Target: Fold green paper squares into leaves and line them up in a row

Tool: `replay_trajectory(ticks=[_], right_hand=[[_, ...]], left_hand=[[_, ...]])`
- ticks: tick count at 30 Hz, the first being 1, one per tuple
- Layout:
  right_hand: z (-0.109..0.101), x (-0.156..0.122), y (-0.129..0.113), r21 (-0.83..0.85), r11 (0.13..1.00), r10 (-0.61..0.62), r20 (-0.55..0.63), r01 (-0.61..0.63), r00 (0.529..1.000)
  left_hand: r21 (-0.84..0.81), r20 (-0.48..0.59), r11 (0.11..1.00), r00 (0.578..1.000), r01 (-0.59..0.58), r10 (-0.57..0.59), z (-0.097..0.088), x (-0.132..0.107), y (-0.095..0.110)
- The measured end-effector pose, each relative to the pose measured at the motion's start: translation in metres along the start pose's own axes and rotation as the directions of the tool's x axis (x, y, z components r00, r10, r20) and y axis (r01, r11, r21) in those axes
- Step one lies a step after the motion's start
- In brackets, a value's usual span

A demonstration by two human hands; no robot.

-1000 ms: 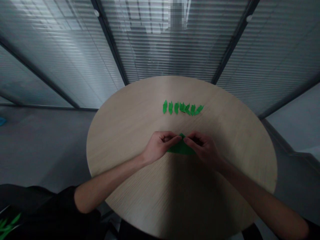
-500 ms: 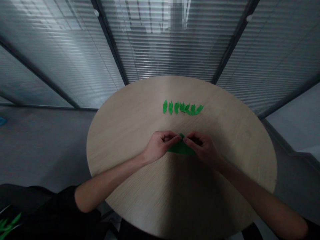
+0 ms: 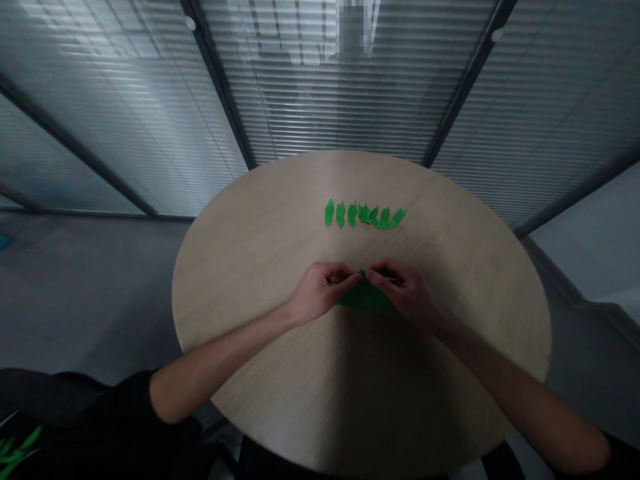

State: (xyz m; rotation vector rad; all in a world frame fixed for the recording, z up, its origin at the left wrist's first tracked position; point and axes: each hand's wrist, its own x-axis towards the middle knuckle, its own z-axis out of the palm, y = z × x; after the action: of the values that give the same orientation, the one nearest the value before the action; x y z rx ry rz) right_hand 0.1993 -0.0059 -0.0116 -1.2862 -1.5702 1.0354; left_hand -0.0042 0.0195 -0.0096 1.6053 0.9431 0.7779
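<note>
Green paper (image 3: 364, 298) lies flat on the table, right between the two hands, and a small tip of it pokes up at the top. The left hand (image 3: 320, 292) is on the left of the paper and the right hand (image 3: 401, 291) is on the right. Both hands are curled and narrow, and the fingers (image 3: 350, 279) of each hand come in close to the tip. They look like they are holding the paper in a small pinch, but the fingers hide just how they grip it. The two hands nearly touch. The step in hand looks like folding, since the paper seems to be bent and shaped at this spot. A fold like this calls for a firm, even pinch from both sides, so that the paper does not slip. Up from the hands, near the middle of the frame, is a row of small green shapes (image 3: 363, 214), about seven, lying side by side, and two of them seem to overlap. They are well apart from the hands. The round table (image 3: 240, 280) is pale wood. Behind it are glass walls with blinds (image 3: 310, 87), and grey floor (image 3: 85, 313) is at the left. At the lower left, dark cloth (image 3: 75, 427) has green bits (image 3: 15, 443) on it.
</note>
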Motion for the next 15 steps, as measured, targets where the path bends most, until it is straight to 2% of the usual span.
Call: replay_trajectory(ticks=[10,13,15], right_hand=[[0.000,0.003,0.002,-0.101,0.994,-0.025,0.050,0.030,0.998],[-0.001,0.006,0.007,-0.211,0.975,-0.067,0.036,0.073,0.997],[-0.001,0.010,0.011,-0.287,0.951,-0.111,0.028,0.114,0.993]], left_hand=[[0.128,0.047,0.992,0.999,0.008,-0.014,-0.001,0.000,-0.004],[0.250,0.049,0.968,0.999,-0.029,0.017,-0.003,0.002,-0.006],[0.385,0.043,0.921,0.998,-0.061,0.048,-0.004,0.002,-0.007]])
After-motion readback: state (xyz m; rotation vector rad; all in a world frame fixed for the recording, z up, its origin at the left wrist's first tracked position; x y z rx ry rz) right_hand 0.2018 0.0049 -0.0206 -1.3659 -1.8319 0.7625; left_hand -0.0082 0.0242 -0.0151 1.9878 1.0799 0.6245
